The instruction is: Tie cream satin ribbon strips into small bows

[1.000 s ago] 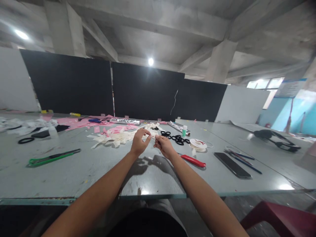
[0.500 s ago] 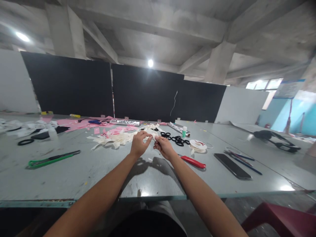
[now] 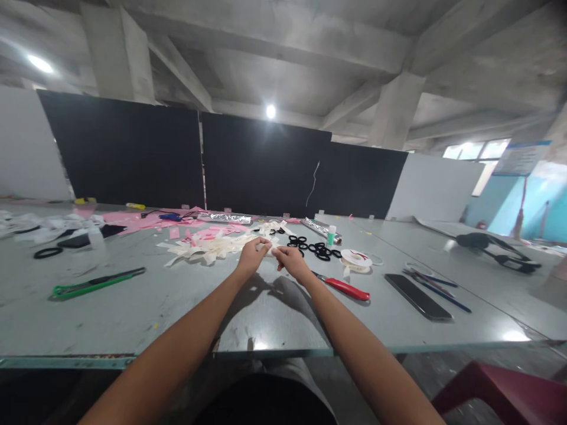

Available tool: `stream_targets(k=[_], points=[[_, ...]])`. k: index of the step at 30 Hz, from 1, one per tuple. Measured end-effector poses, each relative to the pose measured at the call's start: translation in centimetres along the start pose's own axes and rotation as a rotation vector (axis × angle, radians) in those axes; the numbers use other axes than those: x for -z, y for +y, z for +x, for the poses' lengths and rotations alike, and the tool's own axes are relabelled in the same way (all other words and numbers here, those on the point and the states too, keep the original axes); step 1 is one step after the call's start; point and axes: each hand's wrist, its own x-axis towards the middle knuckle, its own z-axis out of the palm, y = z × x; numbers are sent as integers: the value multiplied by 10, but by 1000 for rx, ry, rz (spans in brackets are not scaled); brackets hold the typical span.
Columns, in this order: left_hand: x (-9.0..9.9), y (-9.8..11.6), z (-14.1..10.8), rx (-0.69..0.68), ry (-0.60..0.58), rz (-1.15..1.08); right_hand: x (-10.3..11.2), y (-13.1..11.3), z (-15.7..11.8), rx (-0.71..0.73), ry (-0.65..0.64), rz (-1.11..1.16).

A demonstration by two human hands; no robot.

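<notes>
My left hand [image 3: 253, 255] and my right hand [image 3: 291, 261] meet over the middle of the table, fingertips pinched close together. Between them is a small white strip [image 3: 270, 251], mostly covered by the fingers; its exact form is too small to make out. Just left of my left hand spreads a heap of cream fabric strips [image 3: 212, 250]. Beyond my right hand lie several black elastic rings [image 3: 319, 251], with a white spool [image 3: 355, 258] of cream ribbon to their right. A red-handled cutter [image 3: 348, 288] rests close to my right forearm.
On the left lie a green-handled cutter [image 3: 98, 283] and a black ring [image 3: 48, 252]. Pink scraps [image 3: 133, 221] and foil packs [image 3: 228, 218] line the back. At right are a phone [image 3: 417, 296], pens [image 3: 438, 286] and a black strap [image 3: 491, 248]. A small green-labelled bottle [image 3: 331, 235] stands upright.
My fingers have shifted slightly around the white strip, and my right fingers are curled in closer to the left hand. Things on the table stay in place.
</notes>
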Motion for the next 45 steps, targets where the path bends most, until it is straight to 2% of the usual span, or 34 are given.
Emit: stream_targets(k=[3,7,10,13,15,18,20,23,26,29,32,35,37,41,43,45], points=[[-1,-3,4,74,37,-149,2,4,3,-9,50,152],[3,-14,9,255,126,-303,9,3,5,-15,231,304],[12,-20,9,289,207,-37,14,-3,4,-12,293,313],[17,-17,6,110,282,302,16,-8,2,-7,239,344],[15,-12,5,-23,226,279,15,-11,0,-1,163,389],[6,-5,4,-92,-74,-23,14,-13,-2,16,51,429],[-2,-3,2,-55,-274,-216,15,-13,-2,36,8,419],[-8,-1,-2,84,-416,-409,19,-12,0,70,38,345],[-6,2,-5,138,-431,-451,25,-11,4,89,154,235],[-2,5,-5,126,-373,-415,31,-10,6,103,278,98],[0,6,-3,171,-290,-373,38,-7,9,142,433,-74],[2,5,-1,206,-259,-270,44,-1,9,83,532,-254],[3,5,-2,148,-257,-162,45,1,8,54,476,-312],[5,9,-7,-45,-276,29,38,-4,2,191,181,-193],[6,11,-10,-71,-314,57,32,-9,-1,219,34,-140],[6,13,-12,-94,-364,63,26,-11,-3,211,-49,-122]])
